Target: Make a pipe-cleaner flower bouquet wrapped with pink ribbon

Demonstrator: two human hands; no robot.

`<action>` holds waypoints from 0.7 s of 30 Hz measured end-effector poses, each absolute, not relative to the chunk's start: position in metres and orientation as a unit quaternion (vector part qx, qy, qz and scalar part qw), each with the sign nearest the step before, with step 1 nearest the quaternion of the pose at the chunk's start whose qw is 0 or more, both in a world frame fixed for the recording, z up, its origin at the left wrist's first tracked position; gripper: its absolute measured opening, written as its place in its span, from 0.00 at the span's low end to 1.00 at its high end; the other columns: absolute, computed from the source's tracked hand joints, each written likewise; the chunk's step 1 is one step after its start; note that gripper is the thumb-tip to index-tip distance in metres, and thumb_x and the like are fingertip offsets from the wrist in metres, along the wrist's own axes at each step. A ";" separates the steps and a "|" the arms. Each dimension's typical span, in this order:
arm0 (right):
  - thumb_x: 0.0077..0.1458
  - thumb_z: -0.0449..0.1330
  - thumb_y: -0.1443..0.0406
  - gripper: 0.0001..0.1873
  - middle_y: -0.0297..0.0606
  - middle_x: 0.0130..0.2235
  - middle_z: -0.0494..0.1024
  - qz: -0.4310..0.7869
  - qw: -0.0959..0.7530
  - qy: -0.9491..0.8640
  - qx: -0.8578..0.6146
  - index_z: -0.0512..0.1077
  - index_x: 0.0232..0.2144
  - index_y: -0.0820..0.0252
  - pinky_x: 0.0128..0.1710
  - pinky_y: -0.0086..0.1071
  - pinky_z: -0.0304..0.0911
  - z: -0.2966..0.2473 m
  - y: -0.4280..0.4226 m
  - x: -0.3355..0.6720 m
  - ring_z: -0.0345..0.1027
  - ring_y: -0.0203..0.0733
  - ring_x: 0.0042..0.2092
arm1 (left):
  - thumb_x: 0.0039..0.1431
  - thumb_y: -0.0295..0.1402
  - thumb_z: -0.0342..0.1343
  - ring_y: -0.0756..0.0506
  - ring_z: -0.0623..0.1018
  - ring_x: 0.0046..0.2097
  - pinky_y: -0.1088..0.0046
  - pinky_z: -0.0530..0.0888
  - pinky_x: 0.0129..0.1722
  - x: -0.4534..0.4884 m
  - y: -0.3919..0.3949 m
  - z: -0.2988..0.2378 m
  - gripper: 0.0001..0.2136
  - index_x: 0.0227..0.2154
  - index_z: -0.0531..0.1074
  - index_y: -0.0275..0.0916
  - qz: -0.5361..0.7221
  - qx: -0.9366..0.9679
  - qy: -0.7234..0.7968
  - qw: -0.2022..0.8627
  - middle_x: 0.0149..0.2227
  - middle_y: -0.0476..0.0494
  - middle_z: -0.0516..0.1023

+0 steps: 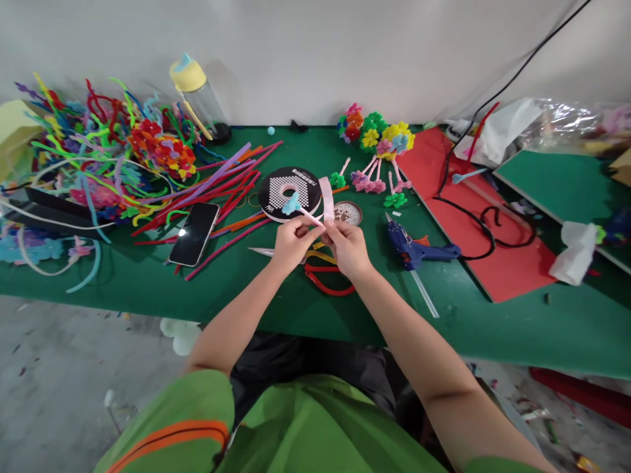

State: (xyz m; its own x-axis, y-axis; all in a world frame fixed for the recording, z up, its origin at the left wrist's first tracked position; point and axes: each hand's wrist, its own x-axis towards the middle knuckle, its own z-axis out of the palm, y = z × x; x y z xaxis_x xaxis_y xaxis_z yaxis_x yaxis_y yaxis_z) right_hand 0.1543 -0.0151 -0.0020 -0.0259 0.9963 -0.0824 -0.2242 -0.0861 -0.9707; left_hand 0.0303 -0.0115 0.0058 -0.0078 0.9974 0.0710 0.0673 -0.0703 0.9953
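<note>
My left hand [292, 242] and my right hand [348, 247] meet above the green table [236, 289], both with fingers pinched. Between them is a thin pink stem [311, 219] tipped with a small blue flower [290, 203]. My right hand also pinches a strip of pink ribbon [327, 198] that loops upward. A black ribbon spool [290, 192] lies just behind my hands. Red and yellow curved pipe cleaners [329, 284] lie under my hands.
A blue glue gun [417, 249] lies right of my hands, a phone [194, 233] to the left. Loose pipe cleaners [221, 190] and a colourful pile [98, 144] fill the left side. Finished flowers [377, 135], a bottle [197, 98], a red board [473, 217] with black cable.
</note>
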 end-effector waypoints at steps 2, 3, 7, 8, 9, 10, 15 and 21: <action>0.52 0.56 0.50 0.22 0.29 0.18 0.61 0.479 0.512 -0.494 -0.514 0.65 0.17 0.61 0.24 0.28 0.50 0.000 -0.018 0.153 0.53 0.30 0.23 | 0.44 0.36 0.65 0.56 0.54 0.20 0.77 0.53 0.20 0.031 -0.012 0.005 0.08 0.26 0.76 0.38 0.491 0.538 0.511 0.456 0.16 0.57 0.51; 0.53 0.55 0.51 0.22 0.29 0.18 0.61 0.437 0.501 -0.523 -0.533 0.64 0.17 0.60 0.24 0.29 0.50 0.001 -0.020 0.153 0.53 0.30 0.23 | 0.44 0.35 0.65 0.56 0.54 0.20 0.77 0.53 0.20 0.031 -0.012 0.004 0.07 0.26 0.76 0.38 0.492 0.535 0.514 0.454 0.17 0.57 0.51; 0.56 0.52 0.55 0.21 0.30 0.19 0.60 0.346 0.481 -0.572 -0.567 0.62 0.17 0.60 0.24 0.29 0.50 0.009 -0.029 0.150 0.52 0.31 0.23 | 0.46 0.33 0.62 0.55 0.59 0.22 0.77 0.58 0.23 0.033 -0.011 -0.004 0.04 0.24 0.75 0.37 0.511 0.508 0.509 0.470 0.18 0.55 0.60; 0.57 0.51 0.55 0.21 0.30 0.19 0.60 0.343 0.476 -0.576 -0.569 0.62 0.17 0.60 0.24 0.29 0.50 0.010 -0.030 0.149 0.53 0.31 0.23 | 0.46 0.33 0.62 0.55 0.61 0.23 0.77 0.60 0.24 0.033 -0.011 -0.005 0.05 0.24 0.74 0.37 0.518 0.507 0.499 0.475 0.21 0.53 0.64; 0.58 0.50 0.56 0.21 0.30 0.19 0.61 0.346 0.469 -0.579 -0.570 0.62 0.17 0.60 0.24 0.29 0.50 0.011 -0.031 0.149 0.54 0.31 0.23 | 0.46 0.33 0.62 0.55 0.63 0.24 0.77 0.62 0.26 0.033 -0.011 -0.006 0.05 0.24 0.74 0.37 0.522 0.508 0.491 0.479 0.23 0.52 0.68; 0.59 0.49 0.57 0.21 0.31 0.19 0.63 0.349 0.458 -0.586 -0.570 0.62 0.17 0.60 0.25 0.28 0.51 0.012 -0.030 0.149 0.55 0.32 0.23 | 0.47 0.33 0.61 0.54 0.65 0.25 0.76 0.64 0.27 0.032 -0.010 -0.006 0.06 0.25 0.73 0.37 0.523 0.511 0.486 0.478 0.26 0.50 0.70; 0.57 0.52 0.65 0.11 0.36 0.26 0.72 0.286 0.339 -0.691 -0.570 0.68 0.24 0.62 0.31 0.29 0.58 0.024 -0.028 0.156 0.65 0.35 0.30 | 0.49 0.32 0.59 0.51 0.72 0.31 0.75 0.68 0.33 0.022 -0.004 0.000 0.04 0.26 0.71 0.37 0.542 0.518 0.495 0.439 0.28 0.48 0.73; 0.46 0.65 0.58 0.19 0.50 0.39 0.73 0.202 0.027 -0.811 -0.549 0.70 0.36 0.68 0.40 0.39 0.63 0.044 -0.043 0.172 0.68 0.53 0.43 | 0.49 0.32 0.59 0.50 0.72 0.30 0.76 0.67 0.31 0.009 0.008 0.004 0.05 0.26 0.69 0.37 0.543 0.502 0.545 0.395 0.27 0.48 0.73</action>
State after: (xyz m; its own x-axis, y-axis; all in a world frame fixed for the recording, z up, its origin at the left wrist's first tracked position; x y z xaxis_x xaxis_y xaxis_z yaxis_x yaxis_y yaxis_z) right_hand 0.1719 -0.0433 0.0441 -0.3964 0.9007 -0.1776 0.8785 0.3160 -0.3582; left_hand 0.0088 0.0077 0.0040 -0.1846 0.9761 0.1144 0.1190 -0.0934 0.9885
